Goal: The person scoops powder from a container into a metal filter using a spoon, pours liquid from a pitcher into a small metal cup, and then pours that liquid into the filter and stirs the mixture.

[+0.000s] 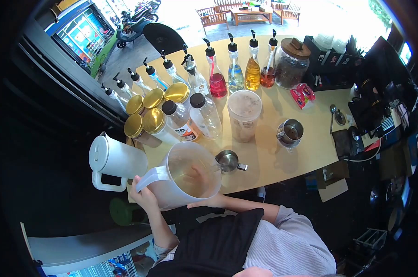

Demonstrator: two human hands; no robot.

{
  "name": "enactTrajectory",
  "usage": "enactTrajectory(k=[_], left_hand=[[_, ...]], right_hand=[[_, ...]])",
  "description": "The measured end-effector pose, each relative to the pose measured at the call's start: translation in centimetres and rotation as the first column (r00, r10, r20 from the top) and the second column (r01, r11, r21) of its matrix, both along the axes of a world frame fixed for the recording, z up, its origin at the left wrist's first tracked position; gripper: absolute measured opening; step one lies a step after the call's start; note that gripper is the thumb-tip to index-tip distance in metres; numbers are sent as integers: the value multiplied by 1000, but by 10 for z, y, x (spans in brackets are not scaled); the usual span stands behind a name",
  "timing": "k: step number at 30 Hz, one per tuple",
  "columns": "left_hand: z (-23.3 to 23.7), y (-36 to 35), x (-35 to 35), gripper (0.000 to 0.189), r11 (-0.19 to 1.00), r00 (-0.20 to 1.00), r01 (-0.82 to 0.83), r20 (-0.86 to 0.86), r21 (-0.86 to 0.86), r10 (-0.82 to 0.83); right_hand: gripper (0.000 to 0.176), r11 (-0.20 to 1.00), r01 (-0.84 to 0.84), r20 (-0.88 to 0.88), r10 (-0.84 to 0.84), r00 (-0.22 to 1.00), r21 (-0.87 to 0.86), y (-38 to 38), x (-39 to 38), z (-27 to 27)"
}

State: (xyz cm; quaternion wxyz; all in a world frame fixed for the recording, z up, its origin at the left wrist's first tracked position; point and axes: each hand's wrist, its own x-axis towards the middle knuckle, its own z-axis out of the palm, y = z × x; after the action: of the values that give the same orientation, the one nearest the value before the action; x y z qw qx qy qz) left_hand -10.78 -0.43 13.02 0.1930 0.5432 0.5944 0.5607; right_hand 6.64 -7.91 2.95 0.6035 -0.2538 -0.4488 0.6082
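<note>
My left hand (pixel 146 197) is wrapped round the handle of a large translucent plastic pitcher (pixel 165 187). A little pale brown liquid seems to lie inside it. My right hand (pixel 210 201) is against the pitcher's near lower side and supports it, its fingers partly hidden by the pitcher. Left of the pitcher stands a white lidded jug (pixel 121 157) with a handle. A small metal measuring cup (pixel 228 160) sits just right of the pitcher's rim. Behind it are two clear bottles with dark caps (pixel 204 117) and a tall translucent container (pixel 243 122) with a lid.
Several pump bottles (pixel 216 83) line the table's far edge. Several gold-lidded jars (pixel 154 120) stand at the left. Further right are a wooden-lidded jar (pixel 292 67), a red packet (pixel 303 96), a glass cup with a metal filter (pixel 290 133) and a spoon (pixel 332 117).
</note>
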Motion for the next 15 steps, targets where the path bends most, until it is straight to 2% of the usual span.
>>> enactTrajectory(k=[2,4,5,7,8,10,15], left_hand=[[-2,0,-1,34,1000,1000,0,7,-7,0],[-3,1,-2,32,1000,1000,-8,21,2,8],[-4,2,-3,32,1000,1000,-7,21,3,7],[-5,2,-5,31,1000,1000,-5,1,4,5],[-5,2,-3,31,1000,1000,-5,0,4,5],[-5,2,0,39,999,1000,-17,8,46,17],[-6,3,0,39,999,1000,-5,26,46,4]], right_hand=[[125,1000,6,-34,-5,999,5,-1,1,3],[125,929,-238,-60,231,971,-283,-4,7,8],[125,930,-237,-60,230,971,-282,-2,5,5],[124,1000,6,24,-7,1000,16,2,-2,-8],[120,997,49,42,-51,998,58,2,-2,-11],[113,996,60,51,-64,997,63,1,-4,-15],[97,993,87,72,-92,993,76,1,-5,-23]])
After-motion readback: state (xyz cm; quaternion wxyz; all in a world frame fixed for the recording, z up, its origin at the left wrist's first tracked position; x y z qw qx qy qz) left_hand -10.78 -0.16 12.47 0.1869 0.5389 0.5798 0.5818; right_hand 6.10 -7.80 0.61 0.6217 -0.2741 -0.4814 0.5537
